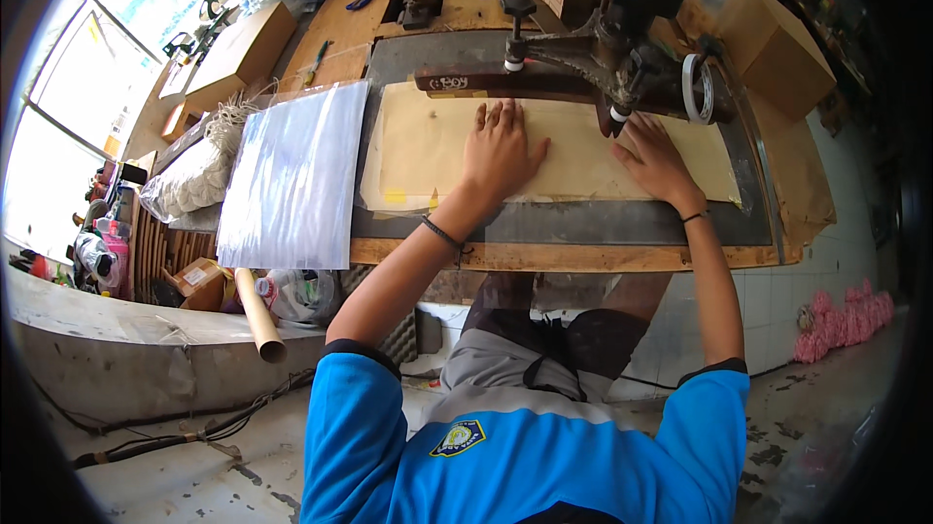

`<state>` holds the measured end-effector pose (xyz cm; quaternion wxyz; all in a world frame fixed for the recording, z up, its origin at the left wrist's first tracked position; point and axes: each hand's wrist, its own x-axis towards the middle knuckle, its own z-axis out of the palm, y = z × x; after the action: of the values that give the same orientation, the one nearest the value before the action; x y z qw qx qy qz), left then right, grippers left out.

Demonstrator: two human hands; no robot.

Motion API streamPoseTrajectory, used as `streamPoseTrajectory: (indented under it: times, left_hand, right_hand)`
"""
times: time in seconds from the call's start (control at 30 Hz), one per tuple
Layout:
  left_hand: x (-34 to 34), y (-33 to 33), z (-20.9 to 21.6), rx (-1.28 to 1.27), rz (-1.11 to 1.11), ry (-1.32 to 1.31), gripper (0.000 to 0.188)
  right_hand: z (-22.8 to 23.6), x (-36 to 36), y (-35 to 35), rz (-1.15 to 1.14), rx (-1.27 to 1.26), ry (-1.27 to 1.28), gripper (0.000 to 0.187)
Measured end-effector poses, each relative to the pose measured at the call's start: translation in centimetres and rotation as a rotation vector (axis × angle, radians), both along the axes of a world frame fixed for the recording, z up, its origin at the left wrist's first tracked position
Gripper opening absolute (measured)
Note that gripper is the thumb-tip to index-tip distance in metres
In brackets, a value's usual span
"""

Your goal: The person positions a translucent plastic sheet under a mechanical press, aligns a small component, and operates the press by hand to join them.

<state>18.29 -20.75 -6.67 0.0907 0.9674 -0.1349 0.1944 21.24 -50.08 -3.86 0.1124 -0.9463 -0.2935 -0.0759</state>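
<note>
My left hand (pixel 501 147) lies flat on a tan sheet (pixel 418 145), its fingers stretched toward the dark bar (pixel 564 87) of a press. Farther right, my right hand (pixel 658 159) rests on the same sheet with its fingers extended, the tips close to the bar's right part. A thin transparent film seems to lie over the sheet and hang past the table's front edge; its outline is hard to make out. Above the bar stands the press's metal bracket (pixel 573 38) with black knobs. Left of the sheet lies a stack of transparent plastic sheets (pixel 296 179).
The wooden table's front edge (pixel 573 258) runs before me. A roll of white tape (pixel 696 88) hangs at the press's right. Cardboard boxes (pixel 777 43) stand behind. A bundle of pale cord (pixel 194 174) sits at the left, with a cardboard tube (pixel 258 320) below.
</note>
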Motion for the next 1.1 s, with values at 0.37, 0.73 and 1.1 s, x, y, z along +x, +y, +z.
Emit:
streamPoseTrajectory:
  times: [0.37, 0.73, 1.1]
  left_hand:
    - [0.6, 1.3, 1.3, -0.123, -0.062, 0.008, 0.052]
    - [0.6, 2.0, 4.0, -0.147, -0.134, 0.067, 0.057]
    - [-7.2, 4.8, 2.1, -0.194, -0.062, 0.123, 0.070]
  right_hand:
    - [-0.9, 0.2, -3.2, -0.120, 0.127, -0.036, 0.060]
    - [-1.6, 0.6, -4.8, -0.072, 0.216, -0.095, 0.062]
    - [-1.3, -3.8, -4.4, -0.139, 0.221, -0.028, 0.061]
